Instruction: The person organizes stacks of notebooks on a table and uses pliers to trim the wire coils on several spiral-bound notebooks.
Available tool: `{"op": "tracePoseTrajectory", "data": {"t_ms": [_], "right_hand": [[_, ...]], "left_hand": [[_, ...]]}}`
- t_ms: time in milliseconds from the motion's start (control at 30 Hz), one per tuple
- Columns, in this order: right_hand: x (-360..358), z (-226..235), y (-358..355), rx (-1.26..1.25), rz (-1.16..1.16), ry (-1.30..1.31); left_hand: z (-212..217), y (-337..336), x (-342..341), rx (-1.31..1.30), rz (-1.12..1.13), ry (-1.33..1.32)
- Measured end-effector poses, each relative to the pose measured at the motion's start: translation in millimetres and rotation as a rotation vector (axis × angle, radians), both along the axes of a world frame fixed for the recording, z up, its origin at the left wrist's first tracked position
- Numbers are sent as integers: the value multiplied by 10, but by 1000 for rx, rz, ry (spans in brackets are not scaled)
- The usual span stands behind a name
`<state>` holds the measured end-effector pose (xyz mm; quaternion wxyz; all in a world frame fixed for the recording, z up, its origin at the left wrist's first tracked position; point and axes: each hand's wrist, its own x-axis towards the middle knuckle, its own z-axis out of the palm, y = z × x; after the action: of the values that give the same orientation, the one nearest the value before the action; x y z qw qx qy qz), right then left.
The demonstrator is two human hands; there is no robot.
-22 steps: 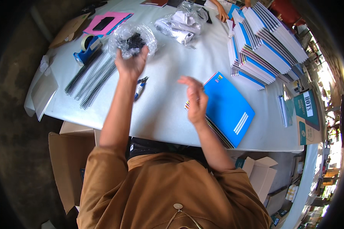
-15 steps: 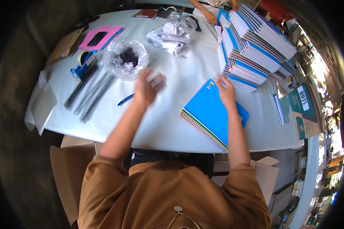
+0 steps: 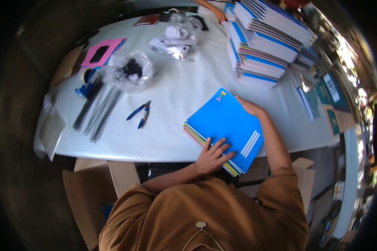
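A small stack of spiral-bound notebooks (image 3: 222, 121) with a bright blue top cover lies tilted at the table's near edge. My left hand (image 3: 215, 157) lies on its near-left, coil-bound side, fingers spread over the cover. Against the far right edge rests my right hand (image 3: 251, 108), its fingers stretched along that edge and partly hidden. Left of the stack, blue-handled cutting pliers (image 3: 140, 113) lie on the table with their handles apart.
Tall piles of notebooks (image 3: 266, 46) stand at the back right, near another person's hand (image 3: 220, 16). Wire coils (image 3: 97, 115), a tape dispenser (image 3: 87, 85), a plastic bag of dark scraps (image 3: 130, 72) and crumpled clear plastic (image 3: 174, 42) lie leftward. An open cardboard box (image 3: 86, 196) sits below.
My left hand has come down from near the pliers onto the notebooks' coil side, uncovering the pliers. My right hand has moved from above the cover to its far right edge.
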<state>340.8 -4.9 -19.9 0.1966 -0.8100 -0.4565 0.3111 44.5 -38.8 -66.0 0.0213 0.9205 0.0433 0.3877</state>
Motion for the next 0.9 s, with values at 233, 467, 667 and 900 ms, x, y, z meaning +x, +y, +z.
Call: {"op": "tracePoseTrajectory", "data": {"t_ms": [233,467,667,900], "right_hand": [[389,640,-735,-372,207,1012],[-446,475,-1032,1121,-7,1038],[-850,355,-1101,1200,-107,641],[-887,400,-1117,1100,-259,490]], "left_hand": [[1202,598,-86,-730,-296,-376],[1006,895,93,-1342,-210,-606],[1038,711,94,-1226,-227,-444],[804,879,106,-1292,-268,-365]]}}
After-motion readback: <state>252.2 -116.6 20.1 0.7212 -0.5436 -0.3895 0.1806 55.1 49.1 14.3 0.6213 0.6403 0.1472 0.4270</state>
